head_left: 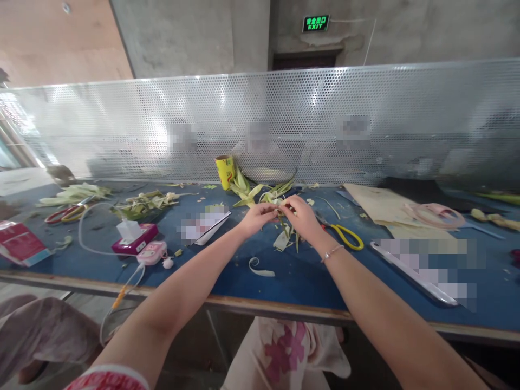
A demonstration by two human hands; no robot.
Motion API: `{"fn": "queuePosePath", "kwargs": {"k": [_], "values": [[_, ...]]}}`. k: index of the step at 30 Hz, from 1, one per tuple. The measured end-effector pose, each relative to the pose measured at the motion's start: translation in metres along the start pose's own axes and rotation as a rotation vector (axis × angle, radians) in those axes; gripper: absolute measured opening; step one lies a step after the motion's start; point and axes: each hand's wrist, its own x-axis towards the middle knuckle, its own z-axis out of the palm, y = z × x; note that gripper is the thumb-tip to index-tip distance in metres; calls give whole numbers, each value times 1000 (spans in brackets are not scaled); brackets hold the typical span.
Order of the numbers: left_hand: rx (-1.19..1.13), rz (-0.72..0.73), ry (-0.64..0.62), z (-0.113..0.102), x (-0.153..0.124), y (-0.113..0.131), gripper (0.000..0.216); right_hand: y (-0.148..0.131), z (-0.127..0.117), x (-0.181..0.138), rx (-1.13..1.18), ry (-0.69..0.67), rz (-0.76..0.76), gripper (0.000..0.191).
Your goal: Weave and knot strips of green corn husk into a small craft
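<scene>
Both my hands meet over the blue table top point(309, 276), stretched far out in front of me. My left hand point(258, 216) and my right hand point(301, 215) are closed in pinches on pale green leaf strips point(286, 234), whose ends hang down between them to the table. A heap of similar leaf strips point(254, 194) lies just behind my hands. Yellow-handled scissors point(345, 235) lie right beside my right wrist, which wears a thin bracelet.
A yellow roll point(225, 171) and a metal bowl point(268, 174) stand by the perforated metal screen point(365, 119). At left are a pink tissue box point(134, 238), a pink device with cable point(152, 252), red scissors point(60, 214) and leaf piles point(146, 201). Cardboard point(382, 208) lies right.
</scene>
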Motion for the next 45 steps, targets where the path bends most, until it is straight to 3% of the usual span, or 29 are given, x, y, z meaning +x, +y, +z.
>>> {"fn": "queuePosePath", "kwargs": {"k": [7,11,18,26,32,40,45], "values": [[-53,51,80,-2,5,-6,31,-9,0,4,198,123,243,14],[-215,27,13,-3,2,-3,30,-8,1,5,338,229,353,14],[-114,71,93,6,-1,2,37,4,7,7,575,370,484,22],[-126,134,215,-1,5,-2,39,-1,11,5,601,207,443,26],[-124,156,196,-3,6,0,41,-4,10,4,481,175,309,24],[-106,122,300,-4,5,4,38,-14,6,3,306,123,128,12],[118,136,213,-4,4,6,24,-22,3,0,232,60,120,8]]}}
